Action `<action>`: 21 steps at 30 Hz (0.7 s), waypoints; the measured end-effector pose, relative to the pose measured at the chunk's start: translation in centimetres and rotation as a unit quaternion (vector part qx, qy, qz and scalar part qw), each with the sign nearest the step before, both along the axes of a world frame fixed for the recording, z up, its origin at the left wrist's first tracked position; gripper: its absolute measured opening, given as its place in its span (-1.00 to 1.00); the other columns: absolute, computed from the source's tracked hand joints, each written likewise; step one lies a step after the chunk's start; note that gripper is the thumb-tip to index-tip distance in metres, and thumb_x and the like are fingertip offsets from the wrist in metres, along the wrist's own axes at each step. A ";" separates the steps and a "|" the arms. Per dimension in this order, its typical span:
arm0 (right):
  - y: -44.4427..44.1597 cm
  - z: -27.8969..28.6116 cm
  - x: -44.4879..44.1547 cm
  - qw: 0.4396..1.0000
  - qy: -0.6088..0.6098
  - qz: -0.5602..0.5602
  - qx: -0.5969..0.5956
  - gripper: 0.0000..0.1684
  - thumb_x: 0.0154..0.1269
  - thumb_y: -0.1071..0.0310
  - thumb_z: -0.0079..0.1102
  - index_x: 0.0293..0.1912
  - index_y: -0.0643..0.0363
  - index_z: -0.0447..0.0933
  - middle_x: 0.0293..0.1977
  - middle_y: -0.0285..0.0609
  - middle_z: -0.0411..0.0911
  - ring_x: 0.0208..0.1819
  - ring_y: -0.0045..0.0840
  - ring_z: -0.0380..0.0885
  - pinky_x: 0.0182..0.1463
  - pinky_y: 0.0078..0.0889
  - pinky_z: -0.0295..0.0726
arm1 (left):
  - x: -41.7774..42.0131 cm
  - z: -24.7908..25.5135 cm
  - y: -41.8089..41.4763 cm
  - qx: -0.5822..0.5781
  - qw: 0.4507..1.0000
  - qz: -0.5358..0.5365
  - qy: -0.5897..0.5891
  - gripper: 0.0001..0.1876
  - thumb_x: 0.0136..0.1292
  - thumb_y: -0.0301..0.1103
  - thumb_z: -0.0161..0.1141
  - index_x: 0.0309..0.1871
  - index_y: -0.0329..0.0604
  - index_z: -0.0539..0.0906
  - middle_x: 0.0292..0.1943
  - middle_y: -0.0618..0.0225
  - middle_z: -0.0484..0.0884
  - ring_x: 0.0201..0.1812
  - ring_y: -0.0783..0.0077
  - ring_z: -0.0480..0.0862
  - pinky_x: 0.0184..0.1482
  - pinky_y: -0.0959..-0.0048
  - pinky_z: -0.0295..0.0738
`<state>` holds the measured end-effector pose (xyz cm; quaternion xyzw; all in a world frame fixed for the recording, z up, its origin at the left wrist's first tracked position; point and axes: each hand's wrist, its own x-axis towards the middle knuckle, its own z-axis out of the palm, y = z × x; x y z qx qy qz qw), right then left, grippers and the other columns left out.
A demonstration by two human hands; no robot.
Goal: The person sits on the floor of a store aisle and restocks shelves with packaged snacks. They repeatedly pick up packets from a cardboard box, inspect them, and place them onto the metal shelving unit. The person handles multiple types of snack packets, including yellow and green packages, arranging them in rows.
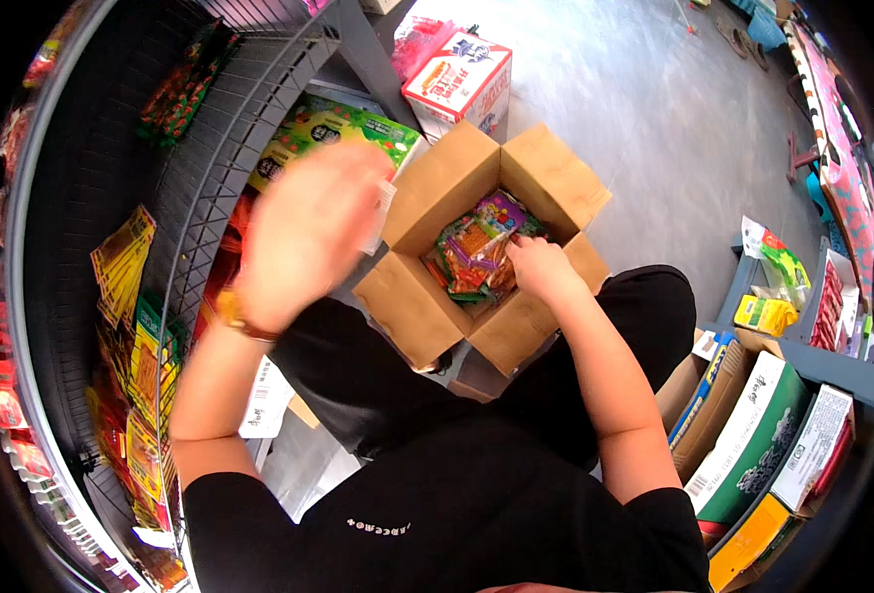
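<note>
An open cardboard box [437, 193] stands on the floor between my knees, its flaps spread outward. Colourful snack packets [474, 241] lie inside it. My right hand [540, 267] reaches over the box's right side, its fingertips at the edge of a packet with a purple top; whether they grip it cannot be told. My left hand [314, 230], blurred and wearing a yellow bracelet, is raised to the left of the box, beside the wire shelf. A pale, partly see-through item [381, 219] shows at its fingers, largely hidden by the hand.
A wire shelf [214, 170] with snack packets [122, 259] curves along the left. Behind the box are a green carton [392, 141] and a red-and-white carton [459, 74]. More cartons [748, 445] fill a grey rack [837, 370] at the right.
</note>
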<state>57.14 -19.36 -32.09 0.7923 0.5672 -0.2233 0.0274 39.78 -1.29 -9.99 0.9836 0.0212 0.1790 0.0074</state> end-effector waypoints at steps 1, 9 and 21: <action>0.1 0.3 0.0 0.994 0.034 -0.002 -0.107 -0.52 0.12 0.46 0.04 0.10 0.12 0.45 0.03 -0.04 0.46 0.10 -0.22 0.45 0.07 -0.17 0.50 | 0.1 -3.2 -0.9 -0.022 1.000 -0.013 0.014 -0.61 0.08 -0.55 0.18 0.04 -0.20 0.53 -0.03 0.12 0.58 0.04 0.09 0.56 0.08 0.22 0.47; -4.7 -1.3 -1.2 0.993 0.060 0.049 -0.085 -0.63 0.12 0.42 0.07 -0.02 0.12 0.49 0.00 -0.15 0.48 0.11 -0.27 0.44 0.07 -0.22 0.49 | 3.7 -34.1 1.1 -0.736 0.502 0.313 0.329 -0.58 0.27 -0.21 0.10 0.10 -0.32 0.47 0.14 0.03 0.48 0.16 0.04 0.49 0.11 0.19 0.48; -2.5 0.3 -4.2 0.999 0.029 0.043 -0.015 -0.57 0.09 0.33 0.13 0.00 0.19 0.48 0.00 -0.11 0.47 0.11 -0.27 0.40 0.19 -0.15 0.34 | 4.7 -51.2 -1.7 -0.758 0.265 0.582 0.130 -0.97 0.25 -0.45 0.10 -0.28 -0.15 0.53 -0.42 0.32 0.46 -0.38 0.44 0.47 -0.43 0.56 0.48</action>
